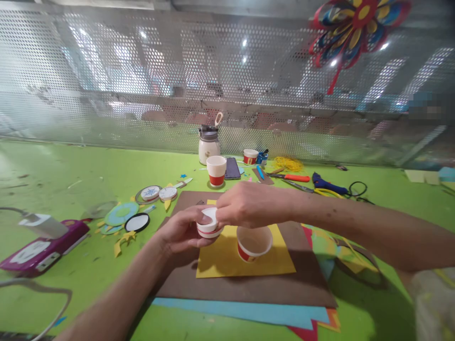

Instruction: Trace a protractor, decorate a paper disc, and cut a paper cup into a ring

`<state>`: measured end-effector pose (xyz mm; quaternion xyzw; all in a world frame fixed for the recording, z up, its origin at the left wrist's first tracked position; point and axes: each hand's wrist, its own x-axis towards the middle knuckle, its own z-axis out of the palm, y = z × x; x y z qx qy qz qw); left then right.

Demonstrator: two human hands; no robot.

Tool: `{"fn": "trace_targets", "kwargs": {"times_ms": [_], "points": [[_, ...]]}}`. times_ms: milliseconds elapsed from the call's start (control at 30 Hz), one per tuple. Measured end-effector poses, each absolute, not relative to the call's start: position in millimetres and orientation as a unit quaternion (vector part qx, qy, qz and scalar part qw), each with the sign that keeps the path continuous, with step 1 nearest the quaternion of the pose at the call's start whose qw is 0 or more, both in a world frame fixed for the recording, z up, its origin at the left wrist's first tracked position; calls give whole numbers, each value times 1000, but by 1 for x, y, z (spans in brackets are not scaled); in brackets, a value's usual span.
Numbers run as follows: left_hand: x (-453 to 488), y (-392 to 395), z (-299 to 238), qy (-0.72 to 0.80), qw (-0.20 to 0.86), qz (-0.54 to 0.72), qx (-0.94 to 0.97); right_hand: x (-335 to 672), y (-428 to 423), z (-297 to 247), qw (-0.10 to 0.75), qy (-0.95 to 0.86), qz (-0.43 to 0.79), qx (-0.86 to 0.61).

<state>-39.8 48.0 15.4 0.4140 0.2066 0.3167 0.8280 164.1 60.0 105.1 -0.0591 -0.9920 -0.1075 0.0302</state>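
My left hand (pixel 181 232) is closed around a small white paper cup with a red band (pixel 209 227), held over the edge of a yellow sheet (pixel 227 260). My right hand (pixel 249 204) reaches across from the right, and its fingers pinch the same cup from above. A second white and red cup (pixel 253 242) stands open-side-up on the yellow sheet just right of the hands. The yellow sheet lies on a brown sheet (pixel 298 284), with blue and red sheets (pixel 249 310) beneath.
A third cup (pixel 216 170), a dark phone (pixel 232 168), a white lidded jar (pixel 208 144) and another small cup (pixel 250 156) stand behind. Scissors and pliers (pixel 320 185) lie at right. Paper cut-outs (pixel 137 213) and a purple device (pixel 39 251) lie at left. A perforated metal screen (pixel 106 94) backs the green table (pixel 53 189).
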Motion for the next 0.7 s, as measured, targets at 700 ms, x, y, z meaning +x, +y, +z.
{"fn": "trace_targets", "kwargs": {"times_ms": [700], "points": [[-98, 119, 73, 584, 433, 519, 450, 251, 82, 56, 295, -885, 136, -333]]}}
